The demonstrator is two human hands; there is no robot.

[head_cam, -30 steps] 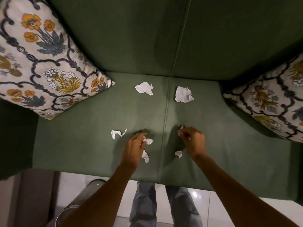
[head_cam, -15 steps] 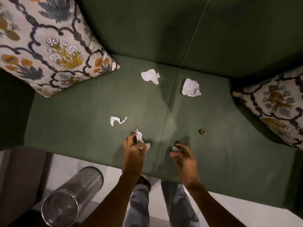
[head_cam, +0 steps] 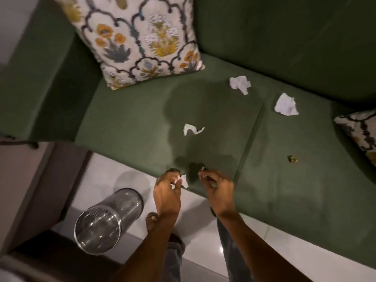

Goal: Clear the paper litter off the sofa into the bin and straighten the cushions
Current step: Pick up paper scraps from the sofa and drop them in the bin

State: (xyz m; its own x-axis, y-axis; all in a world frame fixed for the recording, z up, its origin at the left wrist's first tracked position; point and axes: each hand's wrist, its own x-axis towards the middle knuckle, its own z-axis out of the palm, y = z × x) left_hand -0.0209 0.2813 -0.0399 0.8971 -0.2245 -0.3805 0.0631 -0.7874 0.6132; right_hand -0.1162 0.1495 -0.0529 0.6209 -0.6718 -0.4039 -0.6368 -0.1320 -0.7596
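On the green fabric sofa [head_cam: 130, 123], a floral patterned cushion [head_cam: 140, 37] leans at the left and another [head_cam: 360, 133] at the right; three crumpled white paper scraps [head_cam: 240, 84] [head_cam: 286, 104] [head_cam: 192, 129] lie between. The clear cylindrical bin [head_cam: 105, 220] stands on the floor before the sofa's left end.

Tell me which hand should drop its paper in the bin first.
Left. The left hand, pinching paper scraps, is nearer the bin on the floor to its left; the right hand would probably have to cross over it.

No readable text or labels anywhere.
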